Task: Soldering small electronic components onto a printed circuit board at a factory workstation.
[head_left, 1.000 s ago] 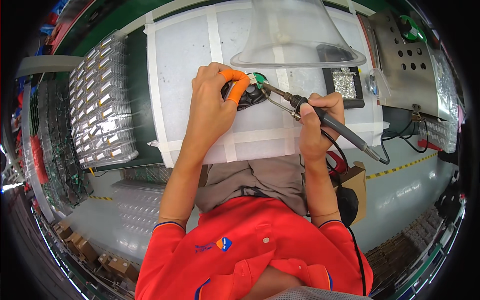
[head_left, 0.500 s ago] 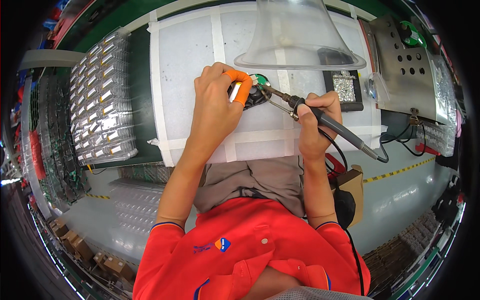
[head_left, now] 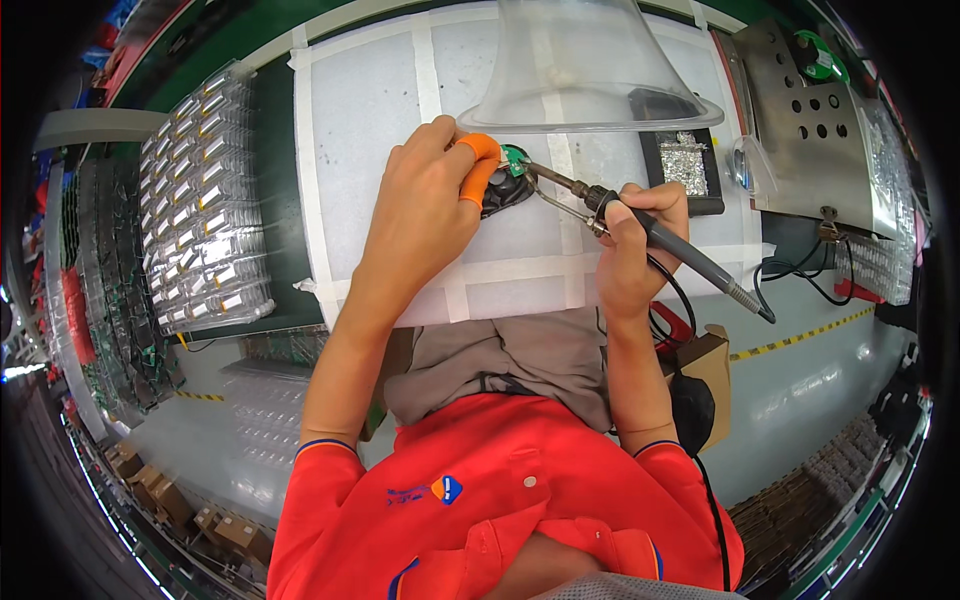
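Observation:
Orange finger cots cover two fingers of my left hand [head_left: 425,200], which is closed in a pinch at the small black housing [head_left: 510,193]. A small green circuit board [head_left: 515,160] shows at the housing's top edge; my fingers hide the left side of both. In my right hand [head_left: 638,245] is a soldering iron [head_left: 690,256], gripped by its dark handle like a pen. Its metal tip reaches the right edge of the green board. A thin metal guide tube [head_left: 562,205] runs beside the iron's shaft toward the same spot.
A clear fume hood [head_left: 590,85] hangs over the white taped work mat [head_left: 370,130]. Right of it are a black tray of silvery scraps [head_left: 685,168] and a perforated metal box [head_left: 800,120]. Stacked clear trays of parts [head_left: 207,200] stand left. The iron's cord loops at the right.
My left hand and the housing have shifted slightly left and turned a little. A white piece seen by my fingers before is now hidden. The iron's tip stays at the board.

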`<state>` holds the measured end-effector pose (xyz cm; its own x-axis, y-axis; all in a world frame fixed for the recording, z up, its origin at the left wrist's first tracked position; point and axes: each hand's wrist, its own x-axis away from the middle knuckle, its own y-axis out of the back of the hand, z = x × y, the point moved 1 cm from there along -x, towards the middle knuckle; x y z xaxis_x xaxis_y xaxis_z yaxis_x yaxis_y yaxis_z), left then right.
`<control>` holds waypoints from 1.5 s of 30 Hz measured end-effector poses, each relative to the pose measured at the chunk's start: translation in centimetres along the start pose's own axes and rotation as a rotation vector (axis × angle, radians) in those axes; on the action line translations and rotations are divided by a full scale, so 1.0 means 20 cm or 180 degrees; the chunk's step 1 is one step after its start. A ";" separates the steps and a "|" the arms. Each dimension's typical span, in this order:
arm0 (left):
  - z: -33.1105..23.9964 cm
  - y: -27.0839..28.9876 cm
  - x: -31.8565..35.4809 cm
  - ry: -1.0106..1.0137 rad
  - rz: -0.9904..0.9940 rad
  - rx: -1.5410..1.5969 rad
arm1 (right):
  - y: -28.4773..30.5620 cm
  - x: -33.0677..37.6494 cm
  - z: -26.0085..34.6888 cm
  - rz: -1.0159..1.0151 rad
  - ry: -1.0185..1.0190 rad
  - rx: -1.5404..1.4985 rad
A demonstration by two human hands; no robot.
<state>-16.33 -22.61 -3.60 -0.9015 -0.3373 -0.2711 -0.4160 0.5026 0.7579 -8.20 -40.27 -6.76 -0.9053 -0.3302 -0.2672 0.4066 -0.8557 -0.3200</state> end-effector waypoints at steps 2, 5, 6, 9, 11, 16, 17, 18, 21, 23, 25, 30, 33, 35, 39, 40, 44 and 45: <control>0.00 0.01 -0.01 -0.0004 0.0109 -0.0057 | 0.00 0.00 0.00 -0.0008 -0.0033 0.0012; 0.01 0.02 -0.03 -0.0057 0.0244 -0.0138 | 0.00 0.00 0.00 0.0041 -0.0070 -0.0029; 0.02 0.02 -0.04 -0.0149 0.0260 -0.0198 | 0.00 0.00 0.00 0.0062 -0.0054 -0.0037; 0.04 0.01 -0.05 -0.0356 0.0258 -0.0292 | 0.00 0.00 0.00 0.0071 -0.0092 -0.0046; 0.05 0.01 -0.05 -0.0364 0.0317 -0.0308 | 0.00 0.00 0.00 0.0069 -0.0137 -0.0035; 0.06 0.00 -0.04 -0.0392 0.0308 -0.0315 | 0.00 0.00 0.00 0.0104 -0.0168 -0.0083; 0.06 0.00 -0.05 -0.0386 0.0307 -0.0344 | 0.00 0.00 0.00 0.0097 -0.0167 -0.0072; 0.06 0.01 -0.05 -0.0394 0.0304 -0.0322 | 0.00 0.00 0.00 0.0118 -0.0167 -0.0023; 0.05 0.01 -0.05 -0.0300 0.0367 -0.0302 | 0.00 -0.01 0.00 0.0152 -0.0177 0.0080; 0.04 0.01 -0.04 -0.0129 0.0468 -0.0304 | 0.00 -0.01 0.01 0.0139 -0.0203 0.0088; 0.04 0.01 -0.04 -0.0141 0.0439 -0.0279 | -0.01 -0.01 0.01 0.0171 -0.0150 0.0156; 0.03 0.02 -0.05 -0.0173 0.0397 -0.0260 | 0.00 0.00 0.00 0.0158 -0.0099 -0.0013; 0.03 0.02 -0.05 -0.0128 0.0427 -0.0224 | 0.00 0.00 0.00 0.0086 -0.0035 -0.0036; 0.03 0.02 -0.05 -0.0002 0.0516 -0.0148 | 0.00 0.00 0.00 0.0095 -0.0016 -0.0072; 0.03 0.02 -0.05 -0.0241 0.0329 -0.0227 | 0.00 0.00 0.00 0.0077 -0.0034 -0.0021; 0.03 0.02 -0.05 -0.0245 0.0326 -0.0221 | 0.00 0.00 0.00 0.0047 -0.0047 0.0012; 0.04 0.02 -0.05 -0.0086 0.0420 -0.0128 | 0.00 0.00 0.00 -0.0011 0.0001 0.0032; 0.05 0.03 -0.04 -0.0053 0.0453 -0.0065 | 0.00 0.00 0.00 -0.0058 0.0008 0.0057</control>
<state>-15.86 -21.27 -3.53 -0.9532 -0.2503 -0.1696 -0.2813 0.5282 0.8012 -8.20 -40.24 -6.75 -0.9122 -0.3137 -0.2636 0.3878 -0.8686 -0.3085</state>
